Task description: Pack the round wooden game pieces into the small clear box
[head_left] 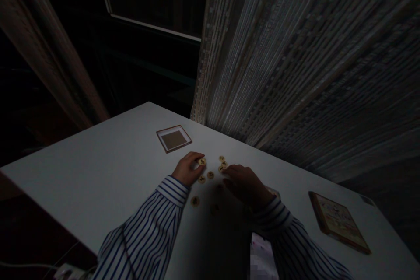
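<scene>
Several round, light wooden discs with dark markings lie on the white table (131,148). My left hand (189,168) pinches one disc (202,162) between thumb and fingertips. Just below it sit two more, a disc (201,179) and a disc (210,175). My right hand (244,181) reaches in from the right, its fingertips at a disc (222,169) in a small cluster with an upper disc (222,158); whether it grips that piece is unclear. Nearer to me lie a disc (195,201) and, in shadow, a dim disc (215,209).
A shallow open box part (173,138) rests beyond my left hand. At the right lies a flat box with a printed picture (339,221). A phone (261,256) is by my right forearm. Curtains (262,52) hang behind the table; a power strip (70,272) is at the lower left.
</scene>
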The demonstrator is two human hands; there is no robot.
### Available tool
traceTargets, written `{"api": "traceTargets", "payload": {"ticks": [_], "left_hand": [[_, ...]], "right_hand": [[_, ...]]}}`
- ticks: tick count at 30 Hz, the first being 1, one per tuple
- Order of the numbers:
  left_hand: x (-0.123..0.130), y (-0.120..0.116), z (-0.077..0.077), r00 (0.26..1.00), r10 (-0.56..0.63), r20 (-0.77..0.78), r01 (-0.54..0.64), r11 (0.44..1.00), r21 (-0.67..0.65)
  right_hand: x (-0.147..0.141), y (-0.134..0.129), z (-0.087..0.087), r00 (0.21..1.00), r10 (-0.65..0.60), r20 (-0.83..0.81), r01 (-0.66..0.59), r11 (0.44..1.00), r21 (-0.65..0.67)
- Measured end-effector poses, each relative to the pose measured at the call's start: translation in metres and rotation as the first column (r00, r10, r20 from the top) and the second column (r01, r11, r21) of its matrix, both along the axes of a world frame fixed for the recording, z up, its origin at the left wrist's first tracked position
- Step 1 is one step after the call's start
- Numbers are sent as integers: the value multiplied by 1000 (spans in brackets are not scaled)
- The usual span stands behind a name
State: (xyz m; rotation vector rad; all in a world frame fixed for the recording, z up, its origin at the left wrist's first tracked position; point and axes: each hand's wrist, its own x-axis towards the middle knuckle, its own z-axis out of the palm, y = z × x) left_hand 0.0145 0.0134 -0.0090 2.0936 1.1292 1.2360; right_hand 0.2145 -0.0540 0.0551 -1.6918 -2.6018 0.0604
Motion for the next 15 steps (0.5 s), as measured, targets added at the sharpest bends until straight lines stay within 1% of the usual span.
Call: {"api": "traceTargets", "payload": {"ticks": [5,8,12,15], "left_hand": [[3,-2,1,992,-26,124,43,990,-132],[4,-2,0,980,-14,201,55,979,-198],[4,-3,-2,956,19,291,82,941,-330],[2,-3,-4,948,26,318,103,918,-384]], "right_hand": [[6,-2,-1,1000,24,12,-24,1000,18],[8,-6,1,1000,18,9,-18,999,39],[10,-13,4,1000,-11,-23,12,997,74],[14,-19,5,998,-27,-55,32,996,85]]}}
